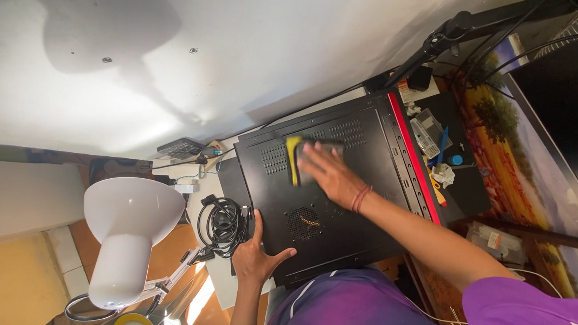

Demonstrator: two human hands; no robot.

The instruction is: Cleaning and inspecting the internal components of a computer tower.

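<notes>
Computer case (338, 193): a black metal tower lying on its side on the table (224, 280), vented side panel facing up; judged heavy, rigid and smooth-skinned, so best held by its edges and corners, not the thin perforated panel. The right hand (325, 173) lies flat, fingers extended, pressing a yellow-and-dark sponge (300, 156) onto the panel near the vent slots; the sponge looks soft and light. The left hand (256, 257) is spread open, braced against the case's near left edge, with a coiled black cable (223, 224) just beside and a white lamp (123, 235) further left.
</notes>
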